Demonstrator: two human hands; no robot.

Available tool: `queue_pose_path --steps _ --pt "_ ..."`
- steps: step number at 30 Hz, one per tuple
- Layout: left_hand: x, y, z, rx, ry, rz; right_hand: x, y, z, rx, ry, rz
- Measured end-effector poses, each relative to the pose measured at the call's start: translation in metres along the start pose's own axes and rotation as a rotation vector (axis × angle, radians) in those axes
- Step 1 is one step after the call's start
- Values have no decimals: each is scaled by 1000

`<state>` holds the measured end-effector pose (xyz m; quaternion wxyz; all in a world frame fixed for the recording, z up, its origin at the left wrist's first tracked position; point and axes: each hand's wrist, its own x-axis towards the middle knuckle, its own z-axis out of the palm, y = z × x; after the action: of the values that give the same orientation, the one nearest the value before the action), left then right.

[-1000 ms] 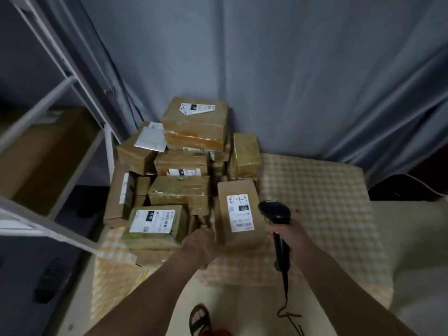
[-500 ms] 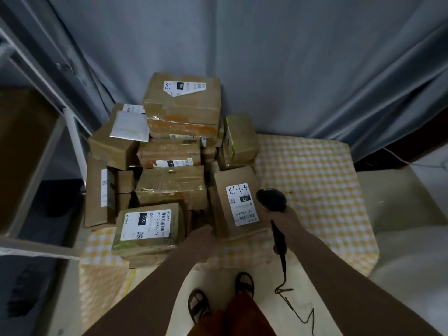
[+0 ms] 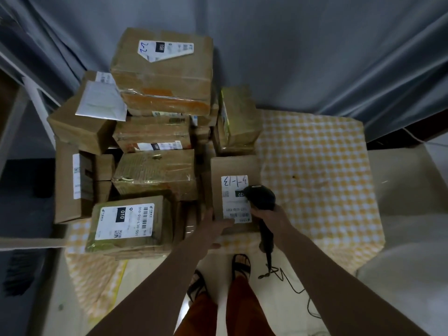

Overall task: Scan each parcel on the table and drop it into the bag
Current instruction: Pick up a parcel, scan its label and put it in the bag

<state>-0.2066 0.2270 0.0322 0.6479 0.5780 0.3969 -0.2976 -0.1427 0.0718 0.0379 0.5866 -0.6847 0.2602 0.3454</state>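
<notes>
Cardboard parcels stand heaped on the left half of the checked surface (image 3: 315, 151), so by our reckoning most of the job remains: we count well over half a dozen brown boxes in the pile, and no bag shows anywhere in our view, so we cannot say how many have gone in.

We have the labelled parcel (image 3: 232, 170) in hand, standing at the pile's right edge near the front. Our left hand (image 3: 213, 226) holds its near end, fingers laid across the bottom of the white label (image 3: 235, 200), thumb out of sight. Our right hand (image 3: 271, 218) is wrapped firmly round the handle of the black scanner (image 3: 260, 197), whose head sits just over the label's right side. The scan looks under way or about to fire; the drop is not yet done.

For room, the right half of the cloth is open, giving a clean path to slide or lift the parcel out. To the left, the 010 box (image 3: 126, 221) lies close and overhangs the front edge. The scanner cable (image 3: 291, 284) trails down by our feet, a possible snag when we turn.
</notes>
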Motion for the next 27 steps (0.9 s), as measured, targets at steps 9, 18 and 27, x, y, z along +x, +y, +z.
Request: queue_pose_path --steps 9,18,27 --pt "27 56 -3 530 139 236 -45 31 18 101 -121 75" --pt "36 19 13 286 437 216 -24 -14 -12 -145 66 -154" --pt "41 -13 15 -293 134 -152 41 -55 -20 -382 180 -116"
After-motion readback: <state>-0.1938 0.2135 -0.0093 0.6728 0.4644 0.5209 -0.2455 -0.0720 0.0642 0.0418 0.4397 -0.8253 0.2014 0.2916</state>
